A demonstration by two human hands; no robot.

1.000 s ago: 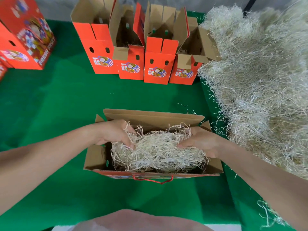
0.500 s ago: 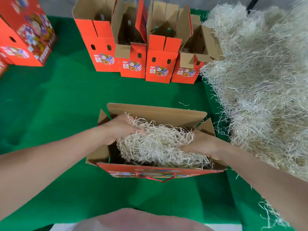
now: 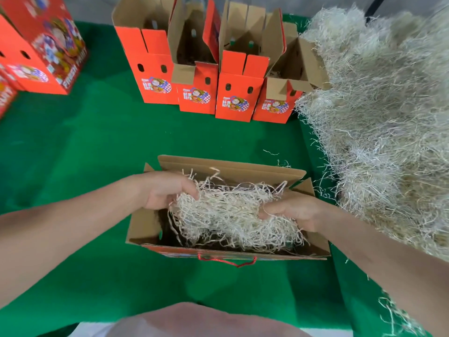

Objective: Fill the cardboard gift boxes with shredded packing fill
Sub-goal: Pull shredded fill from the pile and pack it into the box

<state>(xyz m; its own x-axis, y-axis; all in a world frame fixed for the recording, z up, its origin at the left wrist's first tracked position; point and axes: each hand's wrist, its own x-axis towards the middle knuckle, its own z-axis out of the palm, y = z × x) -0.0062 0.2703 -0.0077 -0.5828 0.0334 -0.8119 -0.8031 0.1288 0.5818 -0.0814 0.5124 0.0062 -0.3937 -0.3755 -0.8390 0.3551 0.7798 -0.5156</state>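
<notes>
The gift box (image 3: 230, 166) stands on the near middle of the table (image 3: 97, 147), its mouth upward and its brown flaps folded out. Its long axis runs left to right, with the red printed wall facing the person and a red rope handle (image 3: 227, 260) hanging on that near side. A wad of shredded packing fill (image 3: 226, 215) lies in the mouth, stretched along the same left-to-right axis and standing above the rim, with dark space showing beneath it at the left end. The left hand (image 3: 165, 190) grasps the wad's left end, fingers curled into the strands. The right hand (image 3: 294, 210) grasps the right end in the same way, its fingertips buried in the fill. Both forearms reach in from the near corners.

Just right of the box, a large pile of shredded fill (image 3: 376, 117) covers the right side of the table from near to far. A few loose strands (image 3: 279, 161) lie on the green cloth between the pile and the box. At the far side, a row of four gift boxes (image 3: 239, 93) stands upright with the top flaps raised; the rightmost touches the pile. At the far left stand closed red boxes (image 3: 41, 49).
</notes>
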